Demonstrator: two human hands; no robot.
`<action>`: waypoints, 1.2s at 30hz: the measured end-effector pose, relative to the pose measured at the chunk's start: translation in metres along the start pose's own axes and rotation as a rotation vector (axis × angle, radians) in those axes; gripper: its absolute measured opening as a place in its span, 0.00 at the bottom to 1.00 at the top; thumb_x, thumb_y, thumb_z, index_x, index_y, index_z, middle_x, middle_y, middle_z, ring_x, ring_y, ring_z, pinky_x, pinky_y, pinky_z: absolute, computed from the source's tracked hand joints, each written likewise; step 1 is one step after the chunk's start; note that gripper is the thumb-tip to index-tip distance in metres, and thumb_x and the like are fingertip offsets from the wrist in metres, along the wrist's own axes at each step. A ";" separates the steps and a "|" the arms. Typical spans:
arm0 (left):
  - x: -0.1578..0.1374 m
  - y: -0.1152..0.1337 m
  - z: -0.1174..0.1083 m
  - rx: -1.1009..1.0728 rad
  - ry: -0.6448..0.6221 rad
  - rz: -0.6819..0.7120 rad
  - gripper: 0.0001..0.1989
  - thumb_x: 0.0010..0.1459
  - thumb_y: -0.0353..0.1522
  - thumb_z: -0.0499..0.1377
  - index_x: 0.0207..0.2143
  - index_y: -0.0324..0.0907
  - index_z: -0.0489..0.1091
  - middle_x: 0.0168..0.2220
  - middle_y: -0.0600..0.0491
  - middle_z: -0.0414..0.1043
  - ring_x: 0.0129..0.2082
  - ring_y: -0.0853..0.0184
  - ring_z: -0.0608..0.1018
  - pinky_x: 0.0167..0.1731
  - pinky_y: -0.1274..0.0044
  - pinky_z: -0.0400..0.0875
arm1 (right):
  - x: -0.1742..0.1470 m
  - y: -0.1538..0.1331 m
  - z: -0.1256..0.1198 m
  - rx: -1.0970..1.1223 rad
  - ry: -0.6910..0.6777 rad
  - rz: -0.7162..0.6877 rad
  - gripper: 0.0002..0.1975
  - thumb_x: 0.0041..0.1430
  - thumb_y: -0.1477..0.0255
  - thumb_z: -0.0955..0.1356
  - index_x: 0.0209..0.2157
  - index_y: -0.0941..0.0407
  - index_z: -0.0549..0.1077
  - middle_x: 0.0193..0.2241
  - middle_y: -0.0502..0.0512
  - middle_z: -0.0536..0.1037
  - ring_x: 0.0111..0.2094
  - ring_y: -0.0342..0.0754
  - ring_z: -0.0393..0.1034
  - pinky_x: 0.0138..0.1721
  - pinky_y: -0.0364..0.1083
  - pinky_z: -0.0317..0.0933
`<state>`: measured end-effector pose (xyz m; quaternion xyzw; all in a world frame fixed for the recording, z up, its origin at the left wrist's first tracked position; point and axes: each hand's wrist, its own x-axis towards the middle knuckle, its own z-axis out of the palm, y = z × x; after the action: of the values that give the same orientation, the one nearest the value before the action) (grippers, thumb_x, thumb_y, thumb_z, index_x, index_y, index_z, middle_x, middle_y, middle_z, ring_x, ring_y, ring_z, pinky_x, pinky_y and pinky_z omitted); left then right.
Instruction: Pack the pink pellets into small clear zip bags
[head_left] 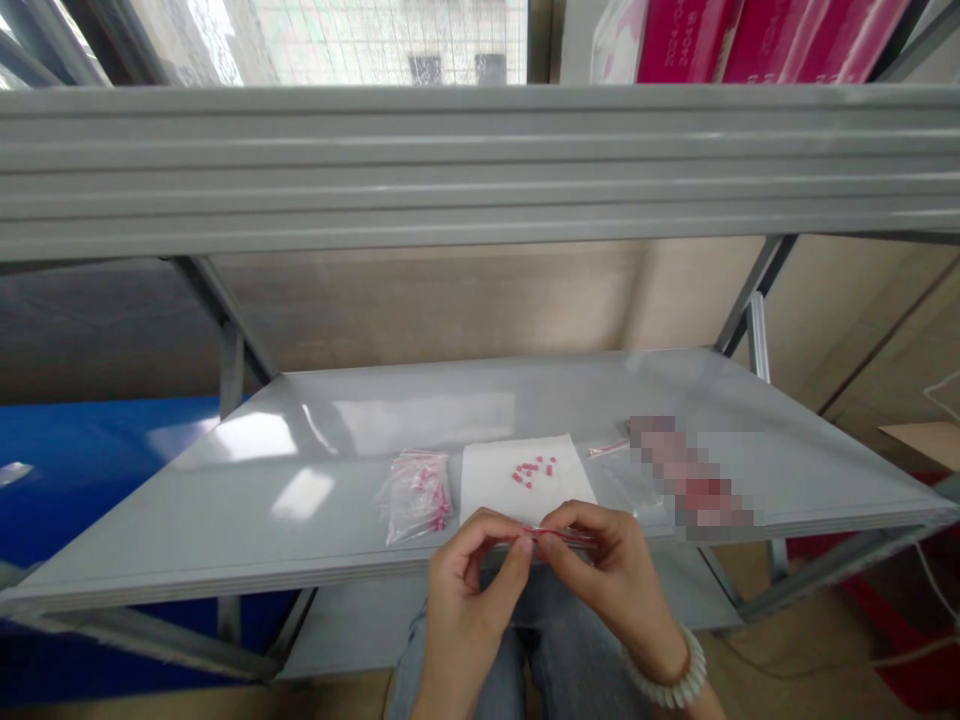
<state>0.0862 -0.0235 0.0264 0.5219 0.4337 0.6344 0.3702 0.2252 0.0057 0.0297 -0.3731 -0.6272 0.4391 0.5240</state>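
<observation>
Low in the head view, my left hand (476,570) and my right hand (615,565) meet at the front edge of the shelf table. Thumbs and index fingers of both pinch the edge of a small zip bag (574,539), seen as a thin red line with a bit of clear film. Fingers hide most of it. Just beyond lies a white sheet of paper (484,475) with several small red pieces (529,468) scattered on it. Left of the paper is a clear plastic bag (416,490) that holds several red items.
Right of the paper, clear plastic film (626,485) lies near a red-edged strip (609,450). A blurred-out reddish item (694,480) rests beyond that. Overhead runs a grey metal beam (480,170), with pink boxes (765,40) above it. Metal legs support the grey tabletop (187,520).
</observation>
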 end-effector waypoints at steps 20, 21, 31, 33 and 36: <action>-0.001 0.002 0.006 0.082 -0.004 0.168 0.07 0.56 0.27 0.62 0.25 0.42 0.74 0.23 0.56 0.72 0.25 0.70 0.74 0.28 0.81 0.68 | 0.000 -0.007 -0.006 -0.042 -0.040 -0.117 0.03 0.52 0.76 0.68 0.25 0.56 0.71 0.24 0.50 0.73 0.27 0.45 0.68 0.28 0.43 0.63; -0.001 0.002 0.006 0.077 0.002 0.165 0.07 0.56 0.27 0.62 0.25 0.42 0.74 0.23 0.56 0.72 0.26 0.70 0.74 0.28 0.81 0.68 | 0.000 -0.007 -0.006 -0.041 -0.047 -0.113 0.03 0.52 0.76 0.68 0.26 0.56 0.72 0.25 0.51 0.74 0.27 0.45 0.68 0.29 0.43 0.63; -0.004 0.003 0.007 0.025 0.024 0.142 0.09 0.57 0.29 0.63 0.24 0.41 0.72 0.23 0.55 0.71 0.25 0.69 0.73 0.27 0.80 0.67 | 0.001 -0.007 -0.011 0.009 -0.051 -0.090 0.03 0.53 0.75 0.70 0.26 0.56 0.73 0.24 0.50 0.75 0.27 0.45 0.67 0.29 0.43 0.61; -0.003 0.002 0.006 0.015 0.038 0.144 0.08 0.57 0.29 0.63 0.24 0.41 0.72 0.23 0.56 0.71 0.25 0.69 0.72 0.28 0.80 0.67 | 0.001 -0.007 -0.012 0.031 -0.051 -0.056 0.03 0.52 0.75 0.70 0.26 0.56 0.73 0.24 0.50 0.75 0.27 0.45 0.68 0.27 0.42 0.61; -0.003 0.001 0.006 0.007 0.051 0.143 0.08 0.57 0.29 0.63 0.24 0.42 0.72 0.23 0.56 0.70 0.26 0.69 0.72 0.27 0.80 0.66 | 0.001 -0.005 -0.013 0.072 -0.059 -0.049 0.03 0.51 0.75 0.71 0.25 0.55 0.74 0.24 0.50 0.76 0.27 0.46 0.69 0.27 0.43 0.62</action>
<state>0.0928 -0.0257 0.0271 0.5364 0.4069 0.6708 0.3111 0.2376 0.0074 0.0358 -0.3254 -0.6350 0.4595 0.5289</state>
